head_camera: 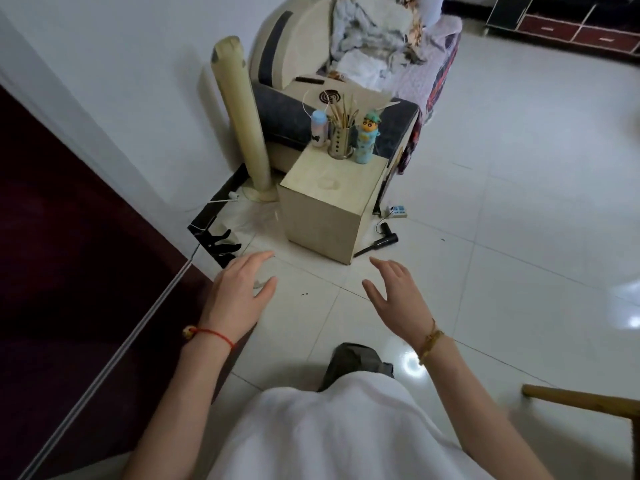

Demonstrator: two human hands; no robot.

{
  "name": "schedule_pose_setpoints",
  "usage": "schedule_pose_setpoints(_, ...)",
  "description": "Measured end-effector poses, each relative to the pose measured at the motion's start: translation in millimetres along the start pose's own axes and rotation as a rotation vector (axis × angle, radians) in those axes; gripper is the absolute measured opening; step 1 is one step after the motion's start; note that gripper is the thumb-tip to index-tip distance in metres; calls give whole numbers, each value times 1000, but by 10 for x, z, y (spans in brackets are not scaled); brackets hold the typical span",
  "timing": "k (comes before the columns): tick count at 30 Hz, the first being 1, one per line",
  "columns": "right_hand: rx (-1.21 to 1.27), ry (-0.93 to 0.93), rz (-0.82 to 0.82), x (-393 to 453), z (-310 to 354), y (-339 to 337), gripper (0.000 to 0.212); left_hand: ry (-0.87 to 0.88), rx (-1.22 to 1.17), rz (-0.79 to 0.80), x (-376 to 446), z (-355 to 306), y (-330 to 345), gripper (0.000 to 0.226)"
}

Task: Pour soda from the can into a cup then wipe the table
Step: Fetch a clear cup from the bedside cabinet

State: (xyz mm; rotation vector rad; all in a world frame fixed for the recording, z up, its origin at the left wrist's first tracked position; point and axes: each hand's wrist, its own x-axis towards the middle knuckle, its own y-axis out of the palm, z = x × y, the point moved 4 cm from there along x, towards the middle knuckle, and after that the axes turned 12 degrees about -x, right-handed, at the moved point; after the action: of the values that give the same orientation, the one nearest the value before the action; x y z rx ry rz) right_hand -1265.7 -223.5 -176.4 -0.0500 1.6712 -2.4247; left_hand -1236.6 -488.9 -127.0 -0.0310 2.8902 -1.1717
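Ahead at twelve o'clock stands my small beige table (332, 188), a faint ring-mark on top. My left hand (239, 292) and right hand (394, 296) hover spread, holding nothing. Can and cup aren't discernible.

the table (349, 174) is a little beige box-shaped cabinet sitting on the tile floor against the sofa, with a faint ring stain (327, 183) on its top. no can or cup visible.
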Motion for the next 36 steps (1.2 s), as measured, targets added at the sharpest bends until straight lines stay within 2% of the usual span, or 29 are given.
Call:
schedule_pose_setpoints(9, 19, 71, 26, 1195, -263, 115, 49, 5, 19, 69, 1391, 150, 184, 43)
schedule_pose_setpoints(17, 56, 75, 7, 2706, -571, -276, 48, 35, 69, 134, 2985, -30, 341, 45)
schedule_pose_setpoints(23, 47, 78, 31, 3538, -820, -381, 48, 23, 110, 151, 3921, -47, 565, 45)
schedule_pose_setpoints(31, 89, 162, 136, 4247, -1122, -4, 46, 23, 178, 187, 4713, 221, 985, 50)
schedule_pose_setpoints(36, 131, 249, 178, 4681, -1269, 324, 43, -28, 184, 264, 5175, 522, 1279, 59)
